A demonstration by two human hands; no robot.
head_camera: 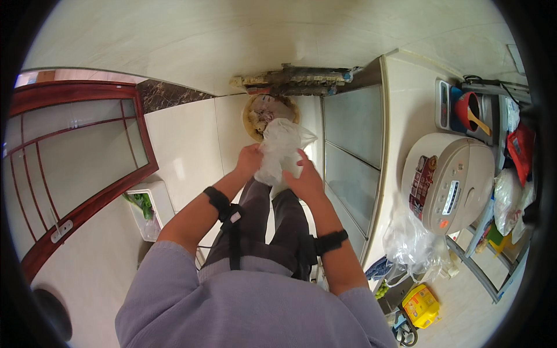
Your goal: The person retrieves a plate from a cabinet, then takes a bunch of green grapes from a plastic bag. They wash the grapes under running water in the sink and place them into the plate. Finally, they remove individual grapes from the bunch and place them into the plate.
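A crumpled, translucent white plastic bag (278,150) hangs before me at thigh height. My left hand (250,160) grips its left edge, the fingers partly hidden by the plastic. On the bag's other side is my right hand (304,176), its thumb and fingers spread around the plastic; whether it pinches any of it is unclear. Beyond the bag, a round bin (248,124) with a pale yellow rim stands on the floor against the wall, filled with refuse. The bag overlaps the near part of the bin in the view.
A cabinet with frosted sliding doors (352,126) stands at the right. Its counter holds a rice cooker (452,185), clear plastic bags (409,243) and a red bowl (462,111). At the left are a red-framed glass door (87,148) and a white container (163,202) with green vegetables.
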